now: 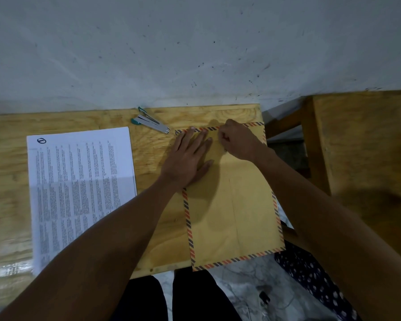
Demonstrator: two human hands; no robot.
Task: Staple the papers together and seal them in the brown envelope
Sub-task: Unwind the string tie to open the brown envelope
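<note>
Both hands [188, 156] press envelope [234, 216] (lengthwise toward wall).

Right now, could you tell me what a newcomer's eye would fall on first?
Probably the brown envelope with its striped border, overhanging the near right corner of the wooden table. The left hand presses it flat while the right hand works at its far edge. Printed papers lie left, a stapler behind.

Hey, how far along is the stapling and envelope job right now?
Early. The papers lie outside the envelope; whether they're stapled can't be told, and the stapler sits untouched. In hand: left hand flattens the envelope while right hand works its top edge. Left: inserting and sealing.
</note>
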